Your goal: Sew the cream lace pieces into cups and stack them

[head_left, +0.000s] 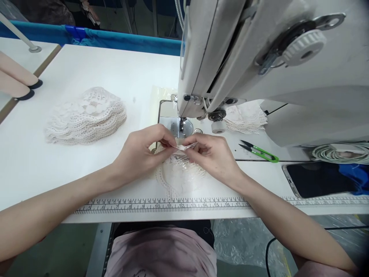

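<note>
Between my two hands, just in front of the sewing machine's needle area (182,125), is a piece of white lace (180,173). My left hand (147,148) pinches its upper edge between thumb and fingers. Close beside it, my right hand (211,156) pinches the same edge from the other side. The rest of the lace hangs down onto the table toward me, its scalloped border spread at the left. Fingertips partly cover the gripped edge.
A stack of lace pieces (92,117) lies at the left, with more lace (245,117) behind the machine head (213,50). Green thread snips (259,151), a phone (317,179) and a coiled cord (340,153) lie right. A printed ruler (170,206) runs along the front edge.
</note>
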Demonstrator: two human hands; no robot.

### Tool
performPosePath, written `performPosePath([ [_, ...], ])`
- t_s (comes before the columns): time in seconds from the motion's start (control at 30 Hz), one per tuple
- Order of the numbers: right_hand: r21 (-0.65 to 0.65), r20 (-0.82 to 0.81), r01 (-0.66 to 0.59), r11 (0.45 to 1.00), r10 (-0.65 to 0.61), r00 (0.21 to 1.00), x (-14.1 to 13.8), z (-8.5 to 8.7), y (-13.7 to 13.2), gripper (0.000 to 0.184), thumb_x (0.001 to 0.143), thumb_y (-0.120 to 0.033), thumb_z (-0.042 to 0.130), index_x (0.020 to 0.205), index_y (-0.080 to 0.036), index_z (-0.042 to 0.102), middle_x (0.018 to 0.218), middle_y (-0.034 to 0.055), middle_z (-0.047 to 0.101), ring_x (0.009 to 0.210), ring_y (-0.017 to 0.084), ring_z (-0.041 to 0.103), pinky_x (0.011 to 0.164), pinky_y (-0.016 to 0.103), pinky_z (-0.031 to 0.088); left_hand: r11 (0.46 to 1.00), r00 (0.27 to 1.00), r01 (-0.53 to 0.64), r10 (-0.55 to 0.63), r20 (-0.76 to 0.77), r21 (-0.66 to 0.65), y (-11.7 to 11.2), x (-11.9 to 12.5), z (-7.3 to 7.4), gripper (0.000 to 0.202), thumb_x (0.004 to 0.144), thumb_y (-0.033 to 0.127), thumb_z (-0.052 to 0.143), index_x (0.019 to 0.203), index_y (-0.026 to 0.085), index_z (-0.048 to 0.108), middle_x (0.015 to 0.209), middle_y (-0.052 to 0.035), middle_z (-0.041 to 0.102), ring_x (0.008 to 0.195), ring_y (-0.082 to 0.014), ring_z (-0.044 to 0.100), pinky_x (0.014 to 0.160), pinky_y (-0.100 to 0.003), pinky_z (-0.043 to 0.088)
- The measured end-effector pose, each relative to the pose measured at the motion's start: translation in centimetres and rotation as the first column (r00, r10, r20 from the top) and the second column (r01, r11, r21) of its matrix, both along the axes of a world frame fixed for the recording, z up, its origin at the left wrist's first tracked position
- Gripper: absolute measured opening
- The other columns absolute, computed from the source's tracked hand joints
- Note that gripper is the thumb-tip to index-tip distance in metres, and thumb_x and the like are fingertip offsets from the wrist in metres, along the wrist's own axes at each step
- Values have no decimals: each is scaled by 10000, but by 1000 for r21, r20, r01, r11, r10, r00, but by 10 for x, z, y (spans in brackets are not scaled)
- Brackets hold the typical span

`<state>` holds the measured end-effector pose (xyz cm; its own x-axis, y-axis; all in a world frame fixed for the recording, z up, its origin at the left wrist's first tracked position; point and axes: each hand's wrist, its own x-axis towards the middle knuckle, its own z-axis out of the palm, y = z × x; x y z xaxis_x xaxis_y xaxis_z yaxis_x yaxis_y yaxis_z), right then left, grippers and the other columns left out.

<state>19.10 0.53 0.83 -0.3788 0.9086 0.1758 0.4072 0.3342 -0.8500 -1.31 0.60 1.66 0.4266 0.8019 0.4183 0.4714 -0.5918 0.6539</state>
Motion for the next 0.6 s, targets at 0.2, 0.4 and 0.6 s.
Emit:
performPosePath([
  [0.2, 218, 83, -9, 976, -9, 996, 2, -3, -3, 126, 882, -171, 626, 1000, -201, 659, 841, -17, 729, 616, 88, 648, 575, 196, 523, 900, 981, 68, 18, -193, 431, 4, -4, -13, 118, 909, 96, 551, 863, 204, 548, 809, -7, 654, 709, -119, 637, 590, -232, 505],
  [0.4, 363, 160, -90, 927, 33, 986, 4, -6, -6, 170, 920, -207, 576, 1090, -203, 592, 693, -60, 654, 475, 60, 526, 487, 184, 454, 845, 980, 103, 5, -200, 524, 6, -7, -14, 116, 911, 111, 581, 923, 218, 539, 824, -9, 664, 709, -120, 632, 625, -244, 516],
  [0.6, 481, 178, -149, 864, 70, 982, 5, -8, -5, 217, 909, -128, 536, 1111, -202, 563, 831, -39, 723, 466, 38, 506, 464, 173, 405, 812, 982, 131, -29, -184, 569, 8, -6, -15, 99, 917, 109, 584, 908, 194, 533, 767, -9, 666, 655, -111, 594, 595, -244, 488],
])
